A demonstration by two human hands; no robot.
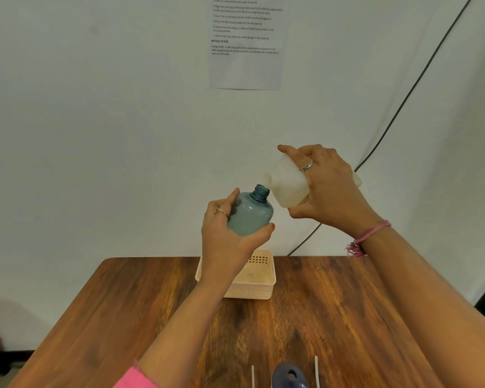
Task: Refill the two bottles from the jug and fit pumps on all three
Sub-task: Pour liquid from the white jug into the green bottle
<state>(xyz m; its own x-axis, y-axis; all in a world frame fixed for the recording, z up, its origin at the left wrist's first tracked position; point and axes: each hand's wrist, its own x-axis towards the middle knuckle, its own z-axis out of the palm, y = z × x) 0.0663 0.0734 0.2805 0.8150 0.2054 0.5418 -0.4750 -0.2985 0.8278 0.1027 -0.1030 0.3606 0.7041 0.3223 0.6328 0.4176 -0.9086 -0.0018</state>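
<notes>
**Head view: white jug tipped toward the blue bottle, both held in the air**

The head view shows both hands raised well above the wooden worktop [151,303], in front of a pale wall. The left hand [224,233] holds a translucent blue-grey plastic bottle [249,214] with an open threaded neck; its fingers [230,200] are clamped around the far-left side of the body and the thumb presses on the near-right side. The bottle leans slightly to the right, with its mouth pointing up and to the right.

The right hand [328,186] grips a milky white plastic jug [289,183], fingers wrapped over its top and thumb under it (a ring shows on one finger, and a pink thread band on the wrist). The jug is tipped on its side, its spout facing left and lying just above and to the right of the bottle's mouth, very near it; whether they touch cannot be told, and no liquid can be made out between them.

Below the hands, at the far edge of the worktop, stands a cream plastic basket [261,287] with a perforated wall, partly hidden by the left forearm. At the near edge lies a dark blue pump head [289,376], and a thin white tube [316,371] stands just to its right, with another to its left. A printed paper sheet [247,43] hangs on the wall, and a black cable [403,107] runs down it at the right.
</notes>
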